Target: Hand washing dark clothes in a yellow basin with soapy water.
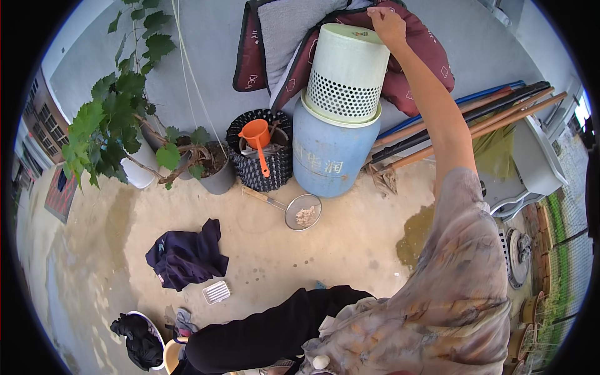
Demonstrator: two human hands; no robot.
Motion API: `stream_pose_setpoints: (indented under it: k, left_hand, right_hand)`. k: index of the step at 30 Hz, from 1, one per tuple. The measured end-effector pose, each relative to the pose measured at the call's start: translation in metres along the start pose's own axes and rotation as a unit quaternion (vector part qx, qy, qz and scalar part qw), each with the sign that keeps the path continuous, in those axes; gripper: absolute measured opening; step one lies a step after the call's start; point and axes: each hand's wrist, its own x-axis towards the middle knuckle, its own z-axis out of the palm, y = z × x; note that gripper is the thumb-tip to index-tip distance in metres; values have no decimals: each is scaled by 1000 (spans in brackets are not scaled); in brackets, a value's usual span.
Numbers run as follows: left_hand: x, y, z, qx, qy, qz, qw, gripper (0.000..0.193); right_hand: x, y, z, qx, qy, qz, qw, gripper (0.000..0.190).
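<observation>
My right hand [388,28] is raised at the top, fingers curled, just beside the top of an upturned pale green plastic bin [349,56] with round holes. Whether it touches or grips anything there is unclear. The bin stands on a blue metal gas cylinder [330,150]. Behind them hangs a maroon and grey padded cloth [290,42]. My left hand is out of view. Before me on the concrete lie a mesh strainer [303,212] with pale bits in it, a dark purple cloth [187,255] and a white slotted soap dish [216,292].
An orange dipper [256,134] rests in a black woven basket [260,168], beside a potted grapevine [218,173]. Several poles [506,112] lean at right by a grey plastic sink [534,159]. A white basin [157,328] with black cloth and a yellowish bucket [172,354] stand lower left.
</observation>
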Motion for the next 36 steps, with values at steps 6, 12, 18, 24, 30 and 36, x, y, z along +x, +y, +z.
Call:
stream_pose_setpoints:
  k: [6, 12, 18, 24, 30, 36]
  left_hand:
    - [-24, 10, -20, -67, 25, 2, 997, 52]
    - [-36, 26, -21, -157, 80, 35, 984, 47]
    - [-73, 2, -70, -129, 119, -27, 984, 48]
    - [-76, 44, -140, -52, 198, -33, 978, 36]
    - [-91, -18, -68, -77, -43, 6, 996, 44]
    - [-95, -16, 47, -23, -106, 94, 990, 94]
  right_hand:
    - [-102, -101, -19, 297, 75, 23, 952, 25]
    - [-278, -149, -6, 335, -333, -115, 874, 19]
    - [-440, -226, 50, 331, -651, -229, 644, 21]
    - [-454, -321, 70, 375, -648, -306, 588, 18]
    - [-511, -482, 91, 413, -648, -393, 506, 17]
    - [-616, -630, 121, 493, -570, -502, 424, 31]
